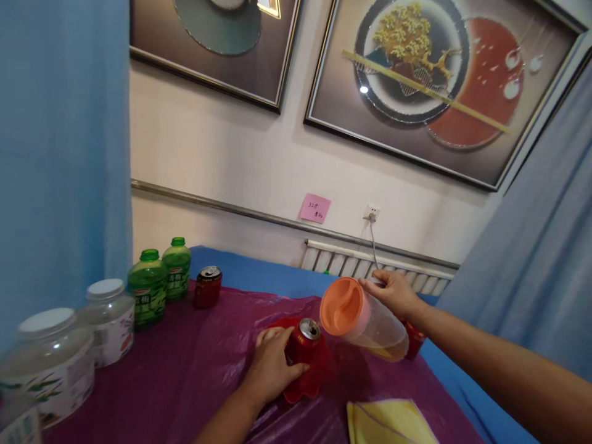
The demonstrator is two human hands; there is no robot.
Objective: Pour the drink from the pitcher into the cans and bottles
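Observation:
My left hand (271, 364) is wrapped round the side of a red drink can (303, 347), whose opened silver top faces up. The can stands on a red dish with a wavy rim (309, 383). Beside it, my right hand (393, 293) grips a clear plastic pitcher (382, 327) near its orange lid (341, 306); the handle is mostly hidden. Tipped well over to the left, the pitcher has its lid close to the can's top, with yellowish liquid lying along its lower side. No stream of liquid can be made out.
Left on the purple sheet (185, 376) stand clear jars with white lids (108, 320), two green bottles (148, 293) and another red can (208, 288). A red object (415, 341) is partly hidden behind the pitcher. A folded yellow cloth (388, 422) lies in front. Behind are a radiator (342, 262) and a plugged-in cord (374, 240).

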